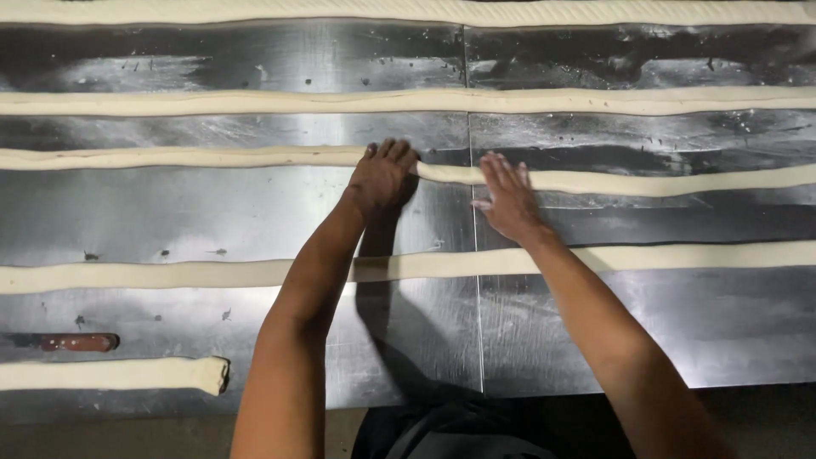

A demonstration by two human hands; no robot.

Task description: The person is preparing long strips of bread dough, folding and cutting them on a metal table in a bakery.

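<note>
Short dough piece [119, 375] nearest, left hand [380, 180] and right hand [508, 200] flat, fingers spread, on dough rope [637, 181]

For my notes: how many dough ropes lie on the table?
5. One at the far edge, a second, a third under both hands, a fourth, and a short end near-left.

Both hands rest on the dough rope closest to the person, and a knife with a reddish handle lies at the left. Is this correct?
Not quite. In the head view, both the left hand and right hand rest on the third dough rope, beyond the short piece and the next rope. The knife does lie at the left.
</note>
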